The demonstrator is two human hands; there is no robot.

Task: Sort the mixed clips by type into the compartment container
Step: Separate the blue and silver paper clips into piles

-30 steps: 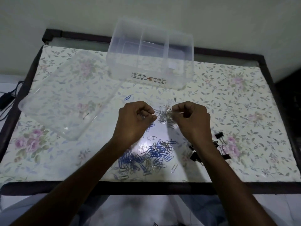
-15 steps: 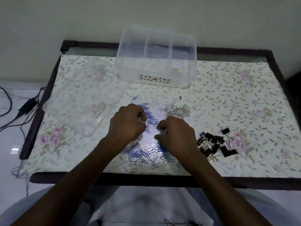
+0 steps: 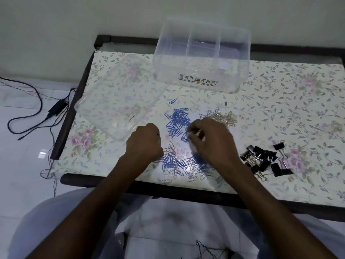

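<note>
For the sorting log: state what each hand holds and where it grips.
Cannot be told. The left hand is curled shut above the mixed clips; the right hand's fingers are blurred beside the blue clips.

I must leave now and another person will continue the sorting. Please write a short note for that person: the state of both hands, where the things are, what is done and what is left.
Left hand: fingers curled, at the near mixed pile; what it holds, if anything, is hidden.
Right hand: fingers curled at the edge of the blue paper clips; a grip cannot be confirmed.
Silver paper clips lie in their own pile right of the blue ones. Black binder clips are grouped at the right.
Compartment container stands at the back; no clips show in it. Its lid lies to the left.
Done: partial piles on the table.
Left: finish the mixed pile, then fill the compartments.
</note>
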